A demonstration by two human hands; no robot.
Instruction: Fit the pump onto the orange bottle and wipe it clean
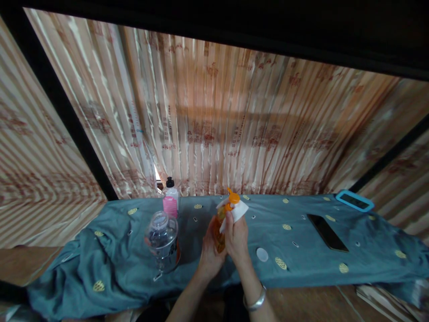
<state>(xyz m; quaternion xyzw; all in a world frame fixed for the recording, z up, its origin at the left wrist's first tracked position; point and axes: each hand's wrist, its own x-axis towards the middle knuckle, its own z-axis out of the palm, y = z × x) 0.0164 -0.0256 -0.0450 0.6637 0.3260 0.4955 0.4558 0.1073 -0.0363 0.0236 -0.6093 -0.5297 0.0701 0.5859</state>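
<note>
My left hand (pixel 209 255) wraps around the lower body of an orange pump bottle (pixel 219 228) that stands near the middle of a table covered by a teal cloth (pixel 295 214). My right hand (pixel 236 237) holds a white tissue (pixel 238 211) pressed against the bottle's neck, just under the orange pump head (pixel 232 197). A silver bracelet sits on my right wrist.
A clear plastic jar (pixel 162 241) stands left of the bottle, with a pink-labelled bottle with a black cap (pixel 170 199) behind it. A small white lid (pixel 262 254) lies to the right, then a black phone (pixel 326 231) and a blue-framed device (pixel 354 200). A striped curtain hangs behind.
</note>
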